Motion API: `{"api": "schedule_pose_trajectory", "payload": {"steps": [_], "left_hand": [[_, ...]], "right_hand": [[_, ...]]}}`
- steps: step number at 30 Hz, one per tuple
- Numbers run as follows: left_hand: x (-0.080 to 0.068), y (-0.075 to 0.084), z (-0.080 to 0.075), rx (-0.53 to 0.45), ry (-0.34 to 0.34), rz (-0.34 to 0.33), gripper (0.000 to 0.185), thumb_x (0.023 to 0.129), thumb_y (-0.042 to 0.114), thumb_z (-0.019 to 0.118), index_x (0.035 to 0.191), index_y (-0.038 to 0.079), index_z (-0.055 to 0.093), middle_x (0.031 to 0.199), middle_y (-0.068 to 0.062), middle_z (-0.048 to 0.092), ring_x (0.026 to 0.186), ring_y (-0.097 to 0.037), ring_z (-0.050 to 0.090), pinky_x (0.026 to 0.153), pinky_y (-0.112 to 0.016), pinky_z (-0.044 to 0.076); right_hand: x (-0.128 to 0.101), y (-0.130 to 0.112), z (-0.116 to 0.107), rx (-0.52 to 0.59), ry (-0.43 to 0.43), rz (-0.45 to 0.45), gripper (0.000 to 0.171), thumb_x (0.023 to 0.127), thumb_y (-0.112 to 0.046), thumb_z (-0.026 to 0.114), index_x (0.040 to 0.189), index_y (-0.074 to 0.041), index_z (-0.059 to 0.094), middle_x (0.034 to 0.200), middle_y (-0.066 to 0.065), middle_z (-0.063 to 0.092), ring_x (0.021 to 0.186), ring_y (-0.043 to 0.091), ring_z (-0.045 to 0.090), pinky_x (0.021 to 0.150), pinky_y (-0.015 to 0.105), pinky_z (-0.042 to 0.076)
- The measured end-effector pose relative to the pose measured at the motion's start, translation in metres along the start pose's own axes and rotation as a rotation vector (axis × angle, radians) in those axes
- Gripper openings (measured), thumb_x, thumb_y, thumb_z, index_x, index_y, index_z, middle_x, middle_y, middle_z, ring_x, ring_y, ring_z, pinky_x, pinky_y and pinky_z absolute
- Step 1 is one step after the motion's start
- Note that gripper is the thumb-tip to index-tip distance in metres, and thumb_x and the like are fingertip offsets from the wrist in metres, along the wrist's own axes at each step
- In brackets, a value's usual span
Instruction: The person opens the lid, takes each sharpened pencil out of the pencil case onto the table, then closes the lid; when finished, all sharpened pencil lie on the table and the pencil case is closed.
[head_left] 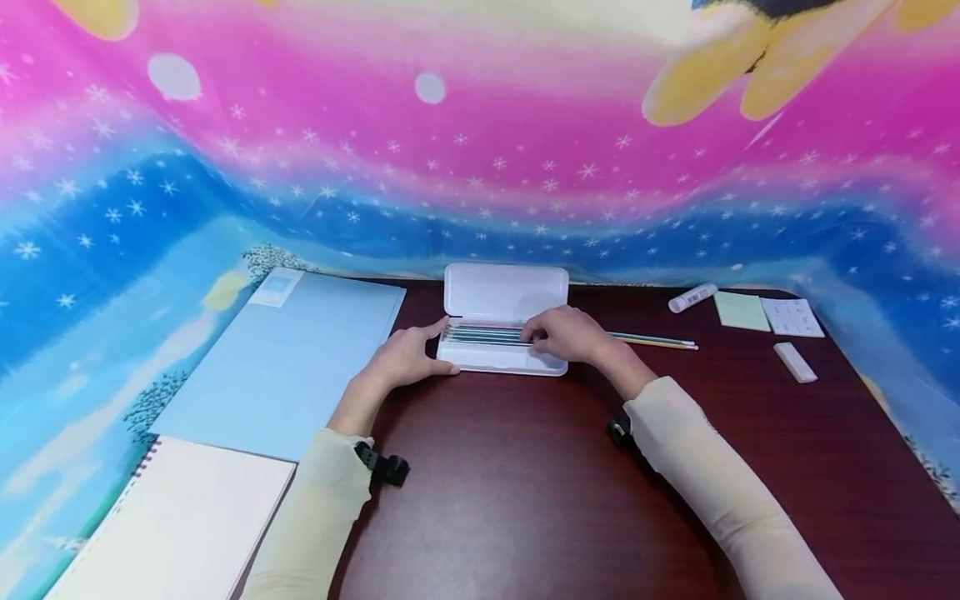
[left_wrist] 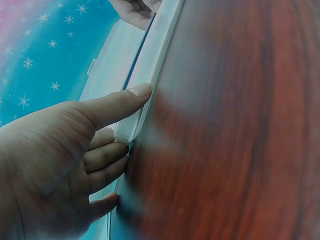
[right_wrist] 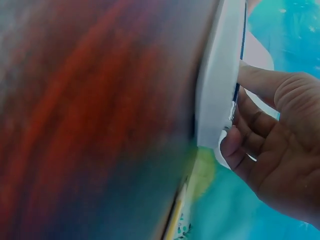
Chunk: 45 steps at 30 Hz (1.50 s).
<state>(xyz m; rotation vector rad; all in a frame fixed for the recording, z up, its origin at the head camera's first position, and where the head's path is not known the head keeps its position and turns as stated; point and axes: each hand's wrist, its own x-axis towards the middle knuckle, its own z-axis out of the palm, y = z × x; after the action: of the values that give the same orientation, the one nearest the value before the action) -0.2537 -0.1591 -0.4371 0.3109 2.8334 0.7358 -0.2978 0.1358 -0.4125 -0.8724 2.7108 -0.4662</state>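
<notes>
A white pencil case (head_left: 491, 360) lies with its lid (head_left: 507, 292) raised at the back of the table. Several green striped pencils (head_left: 483, 335) lie side by side inside it. My left hand (head_left: 405, 357) holds the case at its left end, thumb over the front rim (left_wrist: 142, 107), the other fingers against the end wall. My right hand (head_left: 566, 335) reaches into the right half, curled fingers and thumb pinching at the pencils; the fingertips are partly hidden. Right of the case, two more pencils (head_left: 660, 340) lie on the table, one green and one yellow.
A light blue folder (head_left: 292, 367) and a spiral notebook (head_left: 187, 508) lie on the left. On the right are a glue stick (head_left: 693, 297), green sticky notes (head_left: 741, 310), a white printed pad (head_left: 793, 317) and a white eraser (head_left: 795, 362). A patterned cloth (head_left: 480, 167) hangs behind the table.
</notes>
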Motion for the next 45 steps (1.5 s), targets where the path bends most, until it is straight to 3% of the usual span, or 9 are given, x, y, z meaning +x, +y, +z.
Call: {"api": "schedule_pose_trajectory", "payload": {"steps": [5, 9, 11, 17, 25, 31, 38, 45], "left_hand": [[0.0, 0.0, -0.001, -0.005, -0.003, -0.004, 0.097, 0.083, 0.051, 0.08, 0.161, 0.025, 0.03, 0.155, -0.015, 0.049, 0.14, -0.035, 0.05, 0.106, -0.054, 0.046], [0.001, -0.001, -0.002, -0.001, 0.012, -0.009, 0.097, 0.083, 0.051, 0.08, 0.161, 0.024, 0.03, 0.154, -0.016, 0.05, 0.138, -0.034, 0.05, 0.106, -0.054, 0.046], [0.002, -0.001, -0.002, 0.002, 0.013, -0.008, 0.097, 0.083, 0.051, 0.08, 0.161, 0.024, 0.029, 0.154, -0.016, 0.05, 0.139, -0.033, 0.05, 0.107, -0.054, 0.046], [0.001, -0.002, -0.002, 0.0, 0.0, -0.008, 0.097, 0.084, 0.051, 0.08, 0.161, 0.024, 0.029, 0.155, -0.016, 0.049, 0.139, -0.034, 0.05, 0.107, -0.054, 0.045], [0.0, -0.001, -0.003, 0.002, 0.01, -0.012, 0.096, 0.083, 0.05, 0.08, 0.161, 0.024, 0.029, 0.153, -0.017, 0.05, 0.138, -0.034, 0.05, 0.108, -0.054, 0.045], [-0.001, -0.001, -0.001, -0.014, 0.006, -0.002, 0.097, 0.083, 0.05, 0.08, 0.161, 0.024, 0.029, 0.153, -0.015, 0.052, 0.136, -0.033, 0.052, 0.107, -0.054, 0.046], [-0.003, -0.002, 0.0, -0.013, 0.007, -0.003, 0.097, 0.083, 0.05, 0.08, 0.161, 0.024, 0.03, 0.152, -0.016, 0.052, 0.137, -0.034, 0.052, 0.106, -0.054, 0.046], [-0.001, -0.002, 0.0, -0.009, 0.005, 0.012, 0.097, 0.083, 0.049, 0.081, 0.161, 0.023, 0.03, 0.153, -0.017, 0.051, 0.139, -0.034, 0.05, 0.107, -0.053, 0.046]], "right_hand": [[-0.008, 0.003, -0.01, 0.036, 0.074, -0.021, 0.02, 0.095, -0.02, 0.072, 0.114, -0.021, 0.078, 0.089, -0.004, 0.071, 0.073, 0.013, 0.055, 0.07, 0.034, 0.045], [-0.019, 0.011, -0.024, 0.053, 0.16, -0.035, 0.021, 0.095, -0.019, 0.072, 0.114, -0.022, 0.079, 0.108, 0.0, 0.076, 0.087, 0.016, 0.066, 0.078, 0.039, 0.052], [-0.026, 0.019, -0.03, 0.044, 0.188, -0.037, 0.022, 0.094, -0.019, 0.073, 0.115, -0.022, 0.08, 0.111, 0.002, 0.077, 0.091, 0.017, 0.067, 0.08, 0.041, 0.052], [-0.051, 0.051, -0.039, -0.003, 0.217, -0.014, 0.022, 0.094, -0.019, 0.073, 0.115, -0.024, 0.08, 0.101, 0.003, 0.076, 0.08, 0.018, 0.061, 0.073, 0.037, 0.046], [-0.083, 0.09, -0.041, 0.096, 0.197, 0.09, 0.027, 0.098, -0.013, 0.067, 0.123, -0.019, 0.076, 0.116, 0.012, 0.073, 0.103, 0.026, 0.065, 0.087, 0.047, 0.051], [-0.108, 0.109, -0.041, 0.125, 0.201, 0.129, 0.028, 0.099, -0.009, 0.064, 0.125, -0.015, 0.074, 0.111, 0.01, 0.073, 0.093, 0.022, 0.062, 0.079, 0.039, 0.049], [-0.125, 0.13, -0.037, 0.137, 0.206, 0.23, 0.024, 0.103, -0.011, 0.059, 0.123, -0.012, 0.072, 0.106, 0.01, 0.07, 0.097, 0.025, 0.062, 0.084, 0.043, 0.05], [-0.143, 0.147, -0.034, 0.136, 0.221, 0.276, 0.02, 0.1, -0.009, 0.062, 0.117, -0.012, 0.073, 0.101, 0.009, 0.069, 0.092, 0.025, 0.06, 0.08, 0.04, 0.05]]}}
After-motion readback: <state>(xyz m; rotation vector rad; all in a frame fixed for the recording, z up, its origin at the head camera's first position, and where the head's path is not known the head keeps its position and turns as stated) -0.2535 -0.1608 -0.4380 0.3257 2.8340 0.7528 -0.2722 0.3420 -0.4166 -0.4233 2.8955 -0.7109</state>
